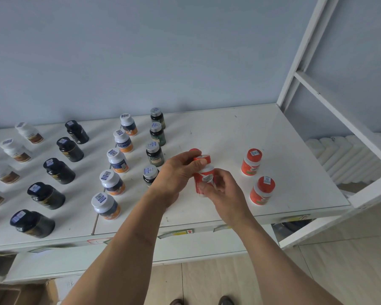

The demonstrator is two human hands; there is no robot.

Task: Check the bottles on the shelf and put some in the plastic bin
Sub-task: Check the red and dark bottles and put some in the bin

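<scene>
An orange-and-white bottle [204, 176] with an orange cap is held just above the white shelf [229, 133], between both hands. My left hand [176, 175] grips its upper part and cap. My right hand [223, 188] pinches its lower body. Behind my left fingers, another orange cap [194, 150] peeks out. Two more orange bottles [251, 161] [262, 190] stand upright to the right. Left of my hands stand columns of dark green-labelled bottles [155, 154], white-capped orange-banded bottles [117, 160], black bottles [58, 170] and white brown-banded bottles [15, 149]. No plastic bin is in view.
A white metal shelf frame [317, 89] rises at the right edge. A white radiator [343, 155] lies behind it. The blue wall backs the shelf. A cardboard box [20, 291] sits on the floor at lower left. My shoes [202, 301] show at the bottom.
</scene>
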